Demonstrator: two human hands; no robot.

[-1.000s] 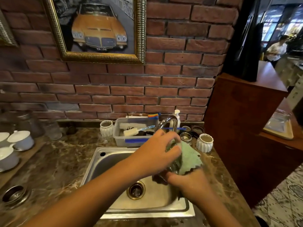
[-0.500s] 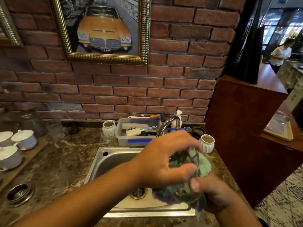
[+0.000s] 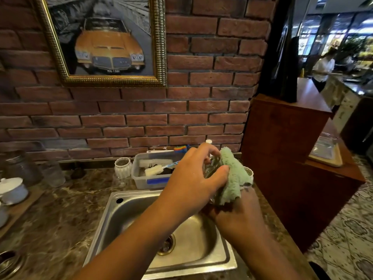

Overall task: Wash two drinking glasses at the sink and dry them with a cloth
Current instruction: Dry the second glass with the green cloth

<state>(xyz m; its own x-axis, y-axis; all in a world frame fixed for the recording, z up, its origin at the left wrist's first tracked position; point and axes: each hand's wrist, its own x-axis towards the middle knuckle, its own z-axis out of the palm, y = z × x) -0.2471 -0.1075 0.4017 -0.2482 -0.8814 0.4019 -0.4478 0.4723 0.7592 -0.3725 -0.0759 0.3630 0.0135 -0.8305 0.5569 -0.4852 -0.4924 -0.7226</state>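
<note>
At two o'clock over the sink (image 3: pixel 129 201), left hand (image 3: pixel 193 184) grips the drinking glass (image 3: pixel 212 170), right hand (image 3: pixel 240 215) clutches the green cloth (image 3: pixel 232 176): drying; I'd rotate next.

Glass (image 3: pixel 212 169): clear, mostly hidden from me, raised over the sink (image 3: pixel 129 199).
Cloth (image 3: pixel 234 176): pale green, fluffy — bunched against it.

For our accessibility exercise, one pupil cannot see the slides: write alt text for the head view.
Over a steel sink, the left hand grips a glass while the right hand holds a green cloth against it. Behind stand a tub of brushes and a brick wall with a framed car picture.
</note>
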